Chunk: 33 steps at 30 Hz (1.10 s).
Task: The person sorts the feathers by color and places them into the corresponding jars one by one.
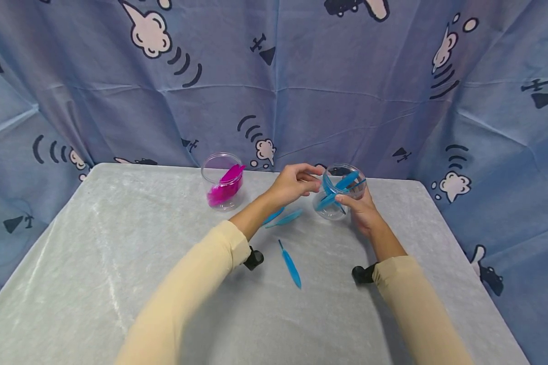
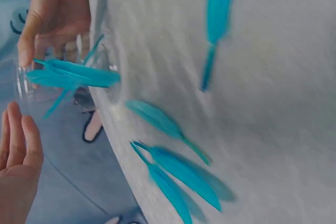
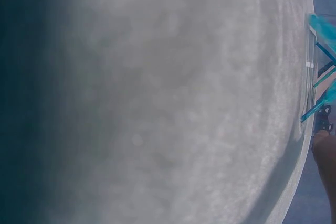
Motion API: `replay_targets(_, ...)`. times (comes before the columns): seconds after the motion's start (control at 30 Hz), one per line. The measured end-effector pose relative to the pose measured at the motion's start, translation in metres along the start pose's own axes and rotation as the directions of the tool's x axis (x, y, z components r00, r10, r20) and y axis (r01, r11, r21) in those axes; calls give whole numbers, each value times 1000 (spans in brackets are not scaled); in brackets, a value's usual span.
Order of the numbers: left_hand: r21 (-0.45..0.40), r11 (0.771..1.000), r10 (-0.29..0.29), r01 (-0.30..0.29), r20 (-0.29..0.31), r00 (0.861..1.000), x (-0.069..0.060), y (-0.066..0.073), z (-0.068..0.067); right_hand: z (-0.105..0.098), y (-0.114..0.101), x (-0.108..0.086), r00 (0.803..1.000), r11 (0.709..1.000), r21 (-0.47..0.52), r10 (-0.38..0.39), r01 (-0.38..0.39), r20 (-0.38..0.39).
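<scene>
On the right of the head view, my right hand (image 1: 364,212) holds a clear plastic jar (image 1: 332,215), its thumb over the near side. Several blue feathers (image 1: 330,196) stand crossed inside the jar. Beside the rim, my left hand (image 1: 297,181) hovers with loosely bent fingers and nothing in them. The left wrist view shows the left hand's fingers (image 2: 17,140) fairly straight, apart from the jar. Loose blue feathers lie on the table: a pair (image 2: 184,174) close together, a paler one (image 2: 152,116) beside them, and a single feather (image 1: 292,268) nearer me.
A second clear jar (image 1: 228,204) with magenta feathers (image 1: 226,187) stands at the back, left of my left hand. A whitish cloth covers the table (image 1: 118,253). Behind its far edge hangs a blue patterned curtain (image 1: 228,111).
</scene>
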<state>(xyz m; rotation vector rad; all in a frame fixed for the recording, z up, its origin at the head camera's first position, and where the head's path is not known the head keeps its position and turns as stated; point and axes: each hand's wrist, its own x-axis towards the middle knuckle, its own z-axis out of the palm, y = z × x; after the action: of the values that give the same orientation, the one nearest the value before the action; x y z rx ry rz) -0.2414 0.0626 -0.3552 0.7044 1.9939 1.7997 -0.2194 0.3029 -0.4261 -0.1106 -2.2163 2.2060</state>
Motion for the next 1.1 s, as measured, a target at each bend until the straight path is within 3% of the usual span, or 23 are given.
replay_targets(0.33, 122, 990, -88, 74, 114, 990, -25, -23, -21, -2, 1, 1, 1000, 1000, 7, 3, -4, 8)
replay_targets(0.63, 151, 988, -65, 33, 207, 976, -47, -45, -33, -2, 0, 1, 1000, 1000, 9, 18, -18, 6)
replay_targets(0.97, 228, 972, -125, 46, 345, 930, -61, -62, -30, -3, 3, 2, 1000, 1000, -6, 13, -13, 6)
replay_targets(1.1, 280, 960, -137, 33, 361, 922, -64, -63, -30, -2, 1, 2, 1000, 1000, -2, 21, -21, 1)
